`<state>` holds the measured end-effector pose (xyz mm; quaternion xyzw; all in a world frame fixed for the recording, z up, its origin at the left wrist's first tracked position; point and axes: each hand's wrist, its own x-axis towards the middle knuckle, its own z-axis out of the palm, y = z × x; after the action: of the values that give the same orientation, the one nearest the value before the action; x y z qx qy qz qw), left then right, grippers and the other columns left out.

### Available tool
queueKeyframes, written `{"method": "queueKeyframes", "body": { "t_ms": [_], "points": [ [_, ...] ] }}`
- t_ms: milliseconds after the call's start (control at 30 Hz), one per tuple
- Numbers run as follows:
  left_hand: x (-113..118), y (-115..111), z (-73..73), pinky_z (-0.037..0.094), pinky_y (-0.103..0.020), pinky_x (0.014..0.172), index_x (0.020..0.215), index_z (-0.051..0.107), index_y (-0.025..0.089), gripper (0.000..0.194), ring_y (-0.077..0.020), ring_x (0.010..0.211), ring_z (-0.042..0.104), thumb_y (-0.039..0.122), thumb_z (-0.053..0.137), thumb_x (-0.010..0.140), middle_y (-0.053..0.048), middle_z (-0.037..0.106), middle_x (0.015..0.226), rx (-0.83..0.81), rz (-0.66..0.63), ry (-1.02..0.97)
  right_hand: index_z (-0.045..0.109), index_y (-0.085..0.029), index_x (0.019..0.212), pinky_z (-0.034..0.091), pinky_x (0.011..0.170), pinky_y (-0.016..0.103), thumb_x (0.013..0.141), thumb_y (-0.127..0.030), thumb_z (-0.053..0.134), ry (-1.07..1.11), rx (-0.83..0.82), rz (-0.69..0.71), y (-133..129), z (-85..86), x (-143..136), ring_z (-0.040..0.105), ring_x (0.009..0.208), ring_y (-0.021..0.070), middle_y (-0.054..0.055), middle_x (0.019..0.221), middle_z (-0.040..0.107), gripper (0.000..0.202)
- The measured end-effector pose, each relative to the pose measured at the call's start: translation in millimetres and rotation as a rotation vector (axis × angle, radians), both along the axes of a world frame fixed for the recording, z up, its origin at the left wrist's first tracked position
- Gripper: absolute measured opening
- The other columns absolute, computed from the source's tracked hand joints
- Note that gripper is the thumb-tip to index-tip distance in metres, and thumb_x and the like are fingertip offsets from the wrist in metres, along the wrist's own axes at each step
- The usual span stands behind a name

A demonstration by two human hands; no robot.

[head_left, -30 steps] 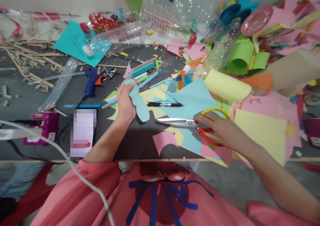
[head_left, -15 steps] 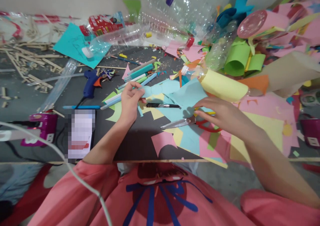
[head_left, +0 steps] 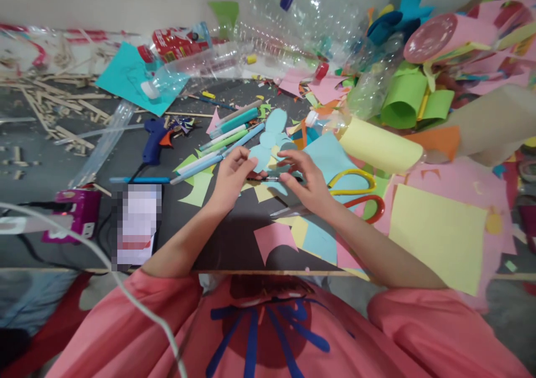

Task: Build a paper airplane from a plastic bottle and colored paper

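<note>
I can see two hands over one dark table [head_left: 221,249]. The left hand [head_left: 232,180] has the low end of one blue cut-out [head_left: 275,122] pinched between thumb and fingers. The cut-out is thin paper with three rounded parts in a row, and it points away from the person. The right hand [head_left: 310,185] is loose, its fingers bent, with a gap to the thumb. I can't tell if it touches the black pen [head_left: 268,180] below, the one between the hands. One pair of scissors [head_left: 380,202] has metal blades partly behind the right hand and two smooth loops, yellow and red. One pink scrap [head_left: 276,241] has a curved bite. Off right are one flat yellow sheet [head_left: 438,235] and two green paper rolls [head_left: 402,96]; off left, one glue gun [head_left: 154,142] and one phone [head_left: 140,221].
</note>
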<state>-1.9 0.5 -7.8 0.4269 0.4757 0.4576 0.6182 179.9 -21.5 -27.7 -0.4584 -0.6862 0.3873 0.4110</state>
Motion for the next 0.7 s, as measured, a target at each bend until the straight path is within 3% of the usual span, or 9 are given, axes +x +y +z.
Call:
{"method": "queueKeyframes", "body": {
  "t_ms": [133,300,367,500,600,700],
  "points": [
    [2.8,-6.5,1.8,0.053,-0.020,0.055,0.071,0.050,0.019,0.041,-0.0103,0.053,0.065,0.048,0.077,0.067,0.006,0.060,0.059,-0.060,-0.113,0.045,0.046,-0.030,0.134,0.054,0.094,0.042,0.091,-0.060,0.052,0.131,-0.091,0.020,1.4,-5.0,4.6,0.062,0.112,0.0224,0.009,0.140,0.053,0.053],
    [8.4,-13.5,0.7,0.052,-0.022,0.052,0.067,0.055,0.019,0.034,-0.0133,0.050,0.065,0.047,0.075,0.071,0.002,0.065,0.053,-0.165,-0.379,0.069,0.052,-0.028,0.133,0.057,0.082,0.034,0.088,-0.055,0.060,0.155,-0.175,0.040,3.2,-0.3,7.4,0.057,0.120,0.0243,0.009,0.140,0.055,0.053],
    [10.6,-16.5,-0.1,0.051,-0.022,0.050,0.065,0.058,0.018,0.032,-0.0124,0.046,0.062,0.046,0.073,0.073,0.001,0.064,0.049,-0.173,-0.459,0.097,0.046,-0.029,0.139,0.057,0.078,0.032,0.086,-0.056,0.061,0.151,-0.171,0.063,3.0,0.4,7.2,0.056,0.120,0.0246,0.009,0.144,0.051,0.062],
    [12.9,-20.0,-2.0,0.050,-0.023,0.049,0.063,0.063,0.018,0.034,-0.0122,0.046,0.061,0.048,0.070,0.076,-0.001,0.066,0.054,-0.174,-0.429,0.114,0.019,-0.039,0.152,0.056,0.072,0.033,0.083,-0.064,0.059,0.168,-0.218,0.101,3.8,-0.9,5.7,0.062,0.088,0.0162,0.008,0.153,0.039,0.083],
    [13.5,-19.1,-4.3,0.052,-0.024,0.049,0.061,0.063,0.018,0.034,-0.0129,0.048,0.062,0.049,0.071,0.074,-0.002,0.069,0.059,-0.173,-0.367,0.106,0.028,-0.038,0.148,0.055,0.074,0.034,0.085,-0.062,0.058,0.180,-0.196,0.060,5.2,-2.2,6.3,0.057,0.078,0.0135,0.008,0.147,0.045,0.075],
    [14.0,-17.3,-5.9,0.052,-0.024,0.048,0.059,0.064,0.019,0.035,-0.0136,0.046,0.061,0.049,0.071,0.073,-0.002,0.066,0.053,-0.158,-0.410,0.100,0.040,-0.033,0.142,0.054,0.073,0.033,0.086,-0.062,0.057,0.149,-0.197,0.041,5.7,-3.1,8.2,0.053,0.076,0.0136,0.007,0.145,0.047,0.066]
  ]
}}
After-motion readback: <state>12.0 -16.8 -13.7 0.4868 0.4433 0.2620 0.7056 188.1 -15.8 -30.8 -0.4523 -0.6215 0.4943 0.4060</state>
